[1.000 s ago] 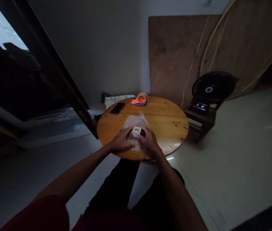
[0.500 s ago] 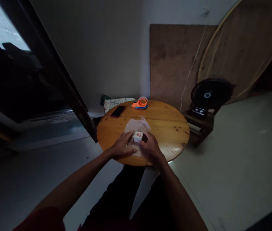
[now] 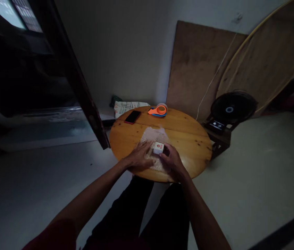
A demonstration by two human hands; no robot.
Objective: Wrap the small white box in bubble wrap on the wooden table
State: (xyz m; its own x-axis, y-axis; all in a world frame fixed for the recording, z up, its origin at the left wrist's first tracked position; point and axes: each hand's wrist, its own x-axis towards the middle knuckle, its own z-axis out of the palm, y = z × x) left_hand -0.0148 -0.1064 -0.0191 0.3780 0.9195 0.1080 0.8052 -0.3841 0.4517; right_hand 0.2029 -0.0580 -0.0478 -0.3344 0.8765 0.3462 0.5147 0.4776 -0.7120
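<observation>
A small white box with red print stands on a sheet of bubble wrap laid on the round wooden table. My right hand grips the box from its right side, thumb at the front and fingers behind. Flat on the bubble wrap, to the left of the box, lies my left hand with its fingers spread. Part of the wrap is hidden under both hands.
On the round table, an orange and blue tape dispenser and a phone lie toward the far edge. A fan stands at the right on a low wooden stand. Boards lean on the wall.
The head view has turned and tilted, so everything appears shifted toward the right. Both hands and the box keep nearly the same places on the bubble wrap.
</observation>
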